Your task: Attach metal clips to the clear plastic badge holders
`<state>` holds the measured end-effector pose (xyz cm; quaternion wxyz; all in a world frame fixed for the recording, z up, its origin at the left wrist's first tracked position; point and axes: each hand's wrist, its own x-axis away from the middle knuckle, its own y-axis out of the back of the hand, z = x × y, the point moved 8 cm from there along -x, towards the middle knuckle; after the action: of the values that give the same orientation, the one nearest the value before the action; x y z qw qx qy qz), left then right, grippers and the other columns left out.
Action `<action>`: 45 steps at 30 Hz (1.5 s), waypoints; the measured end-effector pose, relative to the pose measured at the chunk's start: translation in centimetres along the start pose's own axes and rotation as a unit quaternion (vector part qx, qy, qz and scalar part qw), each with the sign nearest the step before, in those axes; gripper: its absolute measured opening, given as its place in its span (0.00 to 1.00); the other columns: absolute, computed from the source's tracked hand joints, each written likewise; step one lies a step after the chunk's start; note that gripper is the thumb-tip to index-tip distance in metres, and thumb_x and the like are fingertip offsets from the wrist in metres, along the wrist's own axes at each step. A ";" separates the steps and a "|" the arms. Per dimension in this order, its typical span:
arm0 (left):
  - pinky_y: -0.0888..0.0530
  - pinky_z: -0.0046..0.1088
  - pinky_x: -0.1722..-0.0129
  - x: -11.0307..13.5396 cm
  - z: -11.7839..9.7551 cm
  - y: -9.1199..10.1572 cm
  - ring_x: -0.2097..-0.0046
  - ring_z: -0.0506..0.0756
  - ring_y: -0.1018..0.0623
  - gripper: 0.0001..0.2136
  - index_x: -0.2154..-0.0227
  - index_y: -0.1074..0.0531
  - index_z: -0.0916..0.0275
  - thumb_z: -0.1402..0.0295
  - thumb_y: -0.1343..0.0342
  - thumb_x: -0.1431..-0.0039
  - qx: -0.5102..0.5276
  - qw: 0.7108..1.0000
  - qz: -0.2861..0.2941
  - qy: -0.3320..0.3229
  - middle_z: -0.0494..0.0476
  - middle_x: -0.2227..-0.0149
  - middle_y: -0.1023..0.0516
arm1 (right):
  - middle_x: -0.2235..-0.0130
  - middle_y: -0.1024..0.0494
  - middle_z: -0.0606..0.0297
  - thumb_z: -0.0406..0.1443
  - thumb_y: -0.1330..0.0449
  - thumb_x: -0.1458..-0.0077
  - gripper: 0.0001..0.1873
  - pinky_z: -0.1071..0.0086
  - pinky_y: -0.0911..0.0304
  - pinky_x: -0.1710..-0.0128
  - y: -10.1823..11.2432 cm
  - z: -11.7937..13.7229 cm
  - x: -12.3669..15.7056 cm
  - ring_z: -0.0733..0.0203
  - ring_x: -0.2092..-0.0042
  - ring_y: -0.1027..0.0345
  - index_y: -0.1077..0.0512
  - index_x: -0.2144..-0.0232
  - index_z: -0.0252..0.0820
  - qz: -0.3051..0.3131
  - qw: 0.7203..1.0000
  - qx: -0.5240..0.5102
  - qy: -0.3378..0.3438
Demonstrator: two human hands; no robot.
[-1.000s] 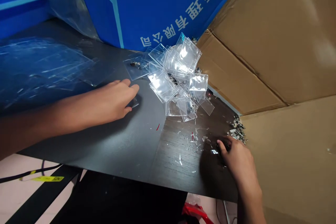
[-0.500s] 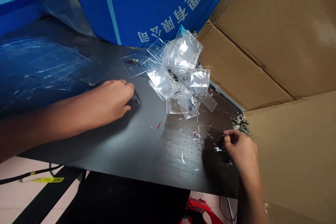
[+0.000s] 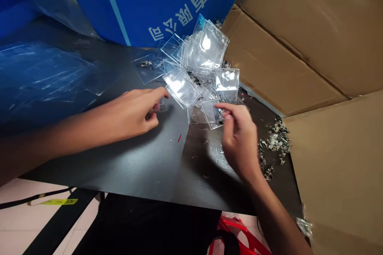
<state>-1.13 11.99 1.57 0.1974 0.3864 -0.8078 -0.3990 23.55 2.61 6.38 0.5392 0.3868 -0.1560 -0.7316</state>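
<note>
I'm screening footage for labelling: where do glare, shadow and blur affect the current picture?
Head view: bright glare whitens patches of the clear sleeves; head view: a dark shadow lies on the table beside the right hand; head view: the left forearm looks smeared, and the plastic pile at picture left looks soft.

Left of the sleeve pile (image 3: 206, 50), the left hand (image 3: 136, 111) hides part of a clear sleeve (image 3: 163, 106)! Below right of the pile, anything in the right hand (image 3: 239, 141) can't be made out. Above it, the blue panel (image 3: 143, 0) runs off the top; well below, a red object (image 3: 229, 223) is cut off.
</note>
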 end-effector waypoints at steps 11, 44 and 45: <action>0.20 0.34 0.60 -0.3 -3.7 -4.2 0.64 0.54 0.20 0.12 0.57 0.24 0.61 0.72 0.41 0.45 0.510 0.850 0.110 0.078 0.55 0.61 0.21 | 0.59 0.27 0.64 0.45 0.38 0.25 0.13 0.67 0.31 0.64 -7.3 -0.3 3.9 0.61 0.64 0.36 0.20 0.47 0.49 0.127 0.902 -0.383 -0.152; 0.20 0.34 0.51 0.0 -3.1 -4.5 0.53 0.56 0.20 0.27 0.35 0.28 0.57 0.67 0.31 0.36 0.448 0.894 -0.027 0.004 0.57 0.50 0.22 | 0.52 0.23 0.62 0.37 0.28 0.38 0.27 0.66 0.29 0.55 -8.4 0.1 4.6 0.60 0.57 0.29 0.29 0.40 0.47 0.270 0.814 -0.499 -0.127; 0.19 0.36 0.49 0.2 -3.1 -4.6 0.53 0.57 0.18 0.28 0.33 0.30 0.56 0.66 0.33 0.34 0.440 0.898 -0.024 0.006 0.59 0.48 0.21 | 0.50 0.22 0.61 0.36 0.29 0.37 0.26 0.65 0.29 0.52 -8.3 0.1 4.5 0.61 0.55 0.28 0.30 0.40 0.47 0.269 0.806 -0.512 -0.126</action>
<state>2.84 8.57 -0.24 0.0024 0.4558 -0.8901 -0.0051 17.39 1.56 -0.74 0.8099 -0.0978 0.0769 -0.5732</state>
